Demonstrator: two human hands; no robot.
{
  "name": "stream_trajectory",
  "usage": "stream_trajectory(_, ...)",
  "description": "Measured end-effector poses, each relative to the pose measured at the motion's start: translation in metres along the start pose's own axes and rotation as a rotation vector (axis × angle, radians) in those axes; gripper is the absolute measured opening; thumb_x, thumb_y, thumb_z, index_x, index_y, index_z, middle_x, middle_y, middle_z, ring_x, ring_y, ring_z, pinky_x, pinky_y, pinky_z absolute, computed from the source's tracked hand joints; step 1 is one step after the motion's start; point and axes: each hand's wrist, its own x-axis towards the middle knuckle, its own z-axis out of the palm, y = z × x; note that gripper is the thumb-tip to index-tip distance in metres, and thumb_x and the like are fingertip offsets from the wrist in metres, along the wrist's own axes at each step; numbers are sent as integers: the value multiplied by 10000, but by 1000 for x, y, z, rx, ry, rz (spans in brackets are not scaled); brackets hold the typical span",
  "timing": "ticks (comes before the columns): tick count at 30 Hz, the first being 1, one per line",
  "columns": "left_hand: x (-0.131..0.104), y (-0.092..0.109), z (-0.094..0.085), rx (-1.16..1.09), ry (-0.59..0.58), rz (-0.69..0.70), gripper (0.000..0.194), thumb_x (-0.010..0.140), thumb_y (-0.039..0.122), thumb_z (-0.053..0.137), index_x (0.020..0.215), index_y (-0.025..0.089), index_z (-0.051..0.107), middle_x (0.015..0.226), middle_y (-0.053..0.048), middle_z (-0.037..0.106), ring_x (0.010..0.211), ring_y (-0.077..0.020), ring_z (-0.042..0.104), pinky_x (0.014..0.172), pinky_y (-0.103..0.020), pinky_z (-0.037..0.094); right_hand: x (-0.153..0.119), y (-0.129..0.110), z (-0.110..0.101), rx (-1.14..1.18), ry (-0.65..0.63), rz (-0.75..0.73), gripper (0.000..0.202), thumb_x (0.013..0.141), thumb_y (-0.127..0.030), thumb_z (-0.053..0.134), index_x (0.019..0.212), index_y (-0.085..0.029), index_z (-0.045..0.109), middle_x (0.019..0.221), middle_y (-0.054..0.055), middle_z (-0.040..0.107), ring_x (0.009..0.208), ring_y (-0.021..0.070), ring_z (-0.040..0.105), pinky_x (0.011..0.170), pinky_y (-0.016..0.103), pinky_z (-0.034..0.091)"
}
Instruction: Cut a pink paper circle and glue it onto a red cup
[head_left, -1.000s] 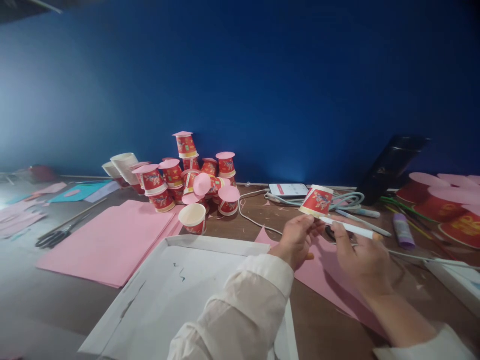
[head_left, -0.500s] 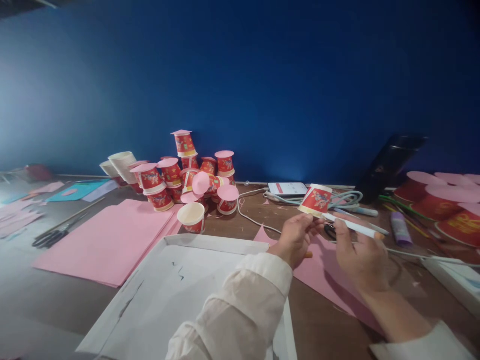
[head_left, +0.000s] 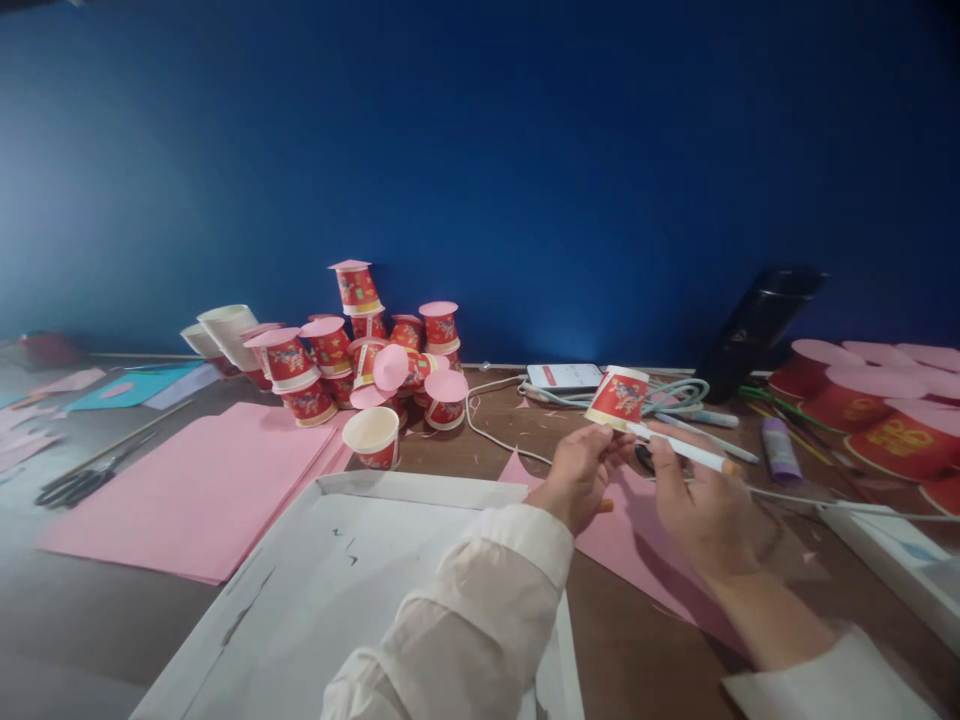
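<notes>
My left hand (head_left: 581,472) grips a small red patterned paper cup (head_left: 619,398) by its lower rim, bottom end up. A small orange piece pokes out below its fingers. In my right hand (head_left: 701,505) is a white marker (head_left: 694,451) with an orange end, its other end pointing at the cup's rim. Both hands are above a pink sheet (head_left: 637,560). An upright cup (head_left: 373,438) stands to the left, in front of a group of stacked red cups (head_left: 304,400) topped with pink paper shapes.
A white tray (head_left: 330,560) lies in front, beside pink sheets (head_left: 187,490) and scissors (head_left: 82,483). Behind are a phone (head_left: 564,376), a coiled cable and a dark bottle (head_left: 761,330). A glue stick (head_left: 781,452) and larger red items (head_left: 900,440) are at right.
The whole view has shifted slightly, so things sit a little further left. Both hands keep hold of the cup and the marker in nearly the same pose.
</notes>
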Motion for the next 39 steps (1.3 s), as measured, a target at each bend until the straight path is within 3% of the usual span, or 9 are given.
stream_trajectory(5,1,-1,0,21,-10,14,76,830,150,793,782,119,743,790,-81,737,771,-156,700,924,-311,544,1,0,0,12,-37,-2,260,1054,-306,543,1109,-200,774,1054,119,838,1013,274,795,948,413,609)
stream_trajectory(14,3,-6,-7,145,-50,-7,253,759,321,905,818,136,744,783,-45,727,739,-133,667,873,-279,515,-1,1,1,46,-64,-10,276,1056,-324,557,1121,-181,784,1070,136,832,1034,289,789,970,428,603)
stream_trajectory(22,-1,-1,-2,105,1,-26,82,879,194,760,821,142,735,779,-49,737,757,-137,696,912,-287,555,1,-4,-4,-33,-9,-24,269,1059,-323,541,1065,-201,781,1000,124,837,943,284,800,875,412,620)
stream_trajectory(26,-3,5,4,-16,76,-69,187,976,129,593,833,122,714,789,-85,747,735,-127,714,869,-263,579,1,-3,-9,-63,63,122,301,1052,-365,546,1107,-188,783,1077,155,825,1030,315,786,914,443,611)
stream_trajectory(29,-2,6,4,-31,77,-81,229,997,118,563,814,119,700,774,-86,743,716,-122,714,864,-267,585,0,-1,-9,-40,60,124,326,1051,-385,540,1111,-180,785,1088,165,822,1043,325,780,925,457,605)
stream_trajectory(37,-1,0,0,35,-7,-7,63,890,175,742,848,128,731,816,-73,744,801,-154,725,1024,-348,547,-1,-4,-1,-46,4,19,297,1064,-362,535,1075,-201,784,1013,131,838,948,297,799,868,414,610)
stream_trajectory(39,-2,0,-1,68,-35,9,112,843,219,801,853,129,734,815,-74,736,821,-171,726,1024,-350,539,0,-4,-2,-33,8,12,287,1067,-346,532,1085,-202,779,1028,129,838,979,297,797,888,416,607)
